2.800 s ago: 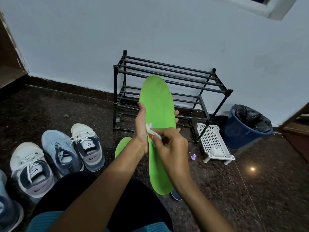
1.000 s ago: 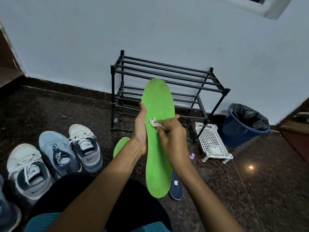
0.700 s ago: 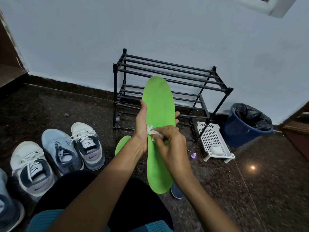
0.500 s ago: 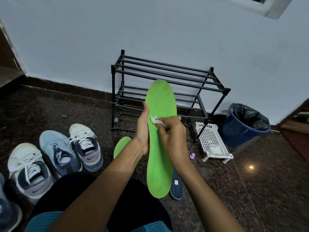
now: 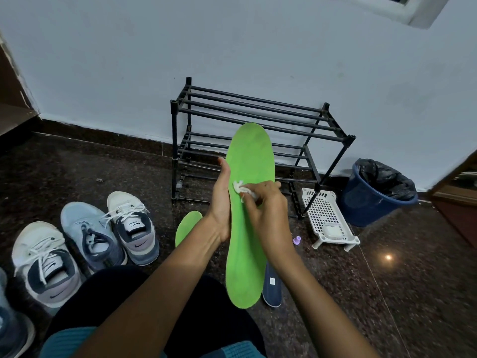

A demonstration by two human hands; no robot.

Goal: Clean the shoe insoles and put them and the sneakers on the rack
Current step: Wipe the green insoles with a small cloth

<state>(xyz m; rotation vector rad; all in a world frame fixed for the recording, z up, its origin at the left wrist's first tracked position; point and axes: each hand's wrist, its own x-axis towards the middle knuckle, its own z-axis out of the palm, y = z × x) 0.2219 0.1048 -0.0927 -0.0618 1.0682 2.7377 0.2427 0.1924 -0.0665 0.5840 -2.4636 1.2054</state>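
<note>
Your left hand (image 5: 220, 202) grips the long bright green foam insole (image 5: 247, 241) by its left edge. The thumb points up along the edge, and the fingers wrap behind, with the tips showing at the right edge. The insole is held in the air, toe end up, in front of the black metal two-tier shoe rack (image 5: 258, 112), not on it. Your right hand (image 5: 268, 213) has its fingers curled, pinching a small crumpled white wipe (image 5: 239, 187) against the insole's face near mid-length.

On the dark speckled stone floor (image 5: 77, 164):
- A second green insole (image 5: 187, 226) lies partly hidden behind your left wrist.
- A dark blue insole (image 5: 271, 288) lies just beside the held one's heel end.
- At left, side by side, are a white-and-navy laced sneaker (image 5: 131, 223), a light blue sneaker (image 5: 90, 233) and a white-and-grey sneaker (image 5: 44, 262).
- Right of the rack are a white perforated plastic tray (image 5: 327, 215), a small lilac cap (image 5: 296, 240) and a blue plastic bucket with black liner (image 5: 371, 202).
</note>
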